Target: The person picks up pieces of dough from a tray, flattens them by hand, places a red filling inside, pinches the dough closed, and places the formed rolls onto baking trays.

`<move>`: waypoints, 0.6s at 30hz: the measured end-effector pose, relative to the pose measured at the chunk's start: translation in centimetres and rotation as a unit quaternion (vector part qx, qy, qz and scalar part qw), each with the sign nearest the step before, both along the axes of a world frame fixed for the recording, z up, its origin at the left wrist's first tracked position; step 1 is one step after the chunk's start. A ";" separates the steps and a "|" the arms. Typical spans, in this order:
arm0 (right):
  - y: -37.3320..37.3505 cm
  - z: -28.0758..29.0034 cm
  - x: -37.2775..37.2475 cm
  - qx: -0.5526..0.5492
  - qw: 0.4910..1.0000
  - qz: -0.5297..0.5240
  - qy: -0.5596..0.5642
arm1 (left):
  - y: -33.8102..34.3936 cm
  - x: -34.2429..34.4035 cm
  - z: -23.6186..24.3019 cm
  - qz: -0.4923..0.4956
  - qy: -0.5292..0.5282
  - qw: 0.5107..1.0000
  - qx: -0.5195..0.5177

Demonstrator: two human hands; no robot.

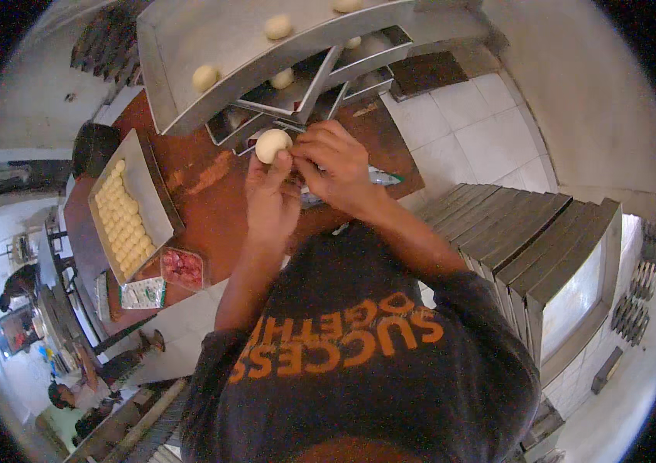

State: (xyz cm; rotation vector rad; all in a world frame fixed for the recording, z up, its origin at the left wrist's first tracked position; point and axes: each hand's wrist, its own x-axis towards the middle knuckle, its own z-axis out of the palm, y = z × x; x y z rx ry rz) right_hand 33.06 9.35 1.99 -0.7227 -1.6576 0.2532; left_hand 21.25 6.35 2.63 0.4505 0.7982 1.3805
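A round, pale dough ball point(273, 145) rests in the fingers of my left hand point(270, 197), its thumb pressed against the ball's lower side. Close against the ball's right edge is my right hand point(336, 166), fingers curled in and their tips together; whatever they pinch is hidden. Both hands are above a reddish-brown tabletop point(220, 224). Just beyond them, a large metal tray point(228, 42) carries a few spaced-out dough balls point(205, 78). It sits on other trays stacked at crossed angles, with more dough balls inside.
On the left, a tilted tray point(160, 208) holds rows of small yellowish pieces point(122, 224). Beside it are a clear tub of red-pink filling point(183, 268) and a white-and-green packet point(143, 294). Stacked metal trays point(513, 231) stand close by my right elbow. People point(73, 395) are at far left.
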 end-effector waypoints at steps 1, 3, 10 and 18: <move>-0.1 0.3 0.6 -0.010 1.000 0.016 -0.004 | 0.1 -0.2 0.3 -0.003 0.035 0.999 0.023; -0.7 1.8 2.4 -0.033 0.998 0.044 -0.014 | 0.3 -0.3 1.3 -0.012 0.100 0.993 0.065; -1.4 3.0 2.3 -0.298 0.906 0.140 0.268 | -0.6 0.2 4.9 -0.002 0.526 0.818 0.232; -1.6 4.0 2.6 -0.527 0.594 0.336 0.505 | 0.7 -1.5 5.1 0.118 0.650 0.583 0.473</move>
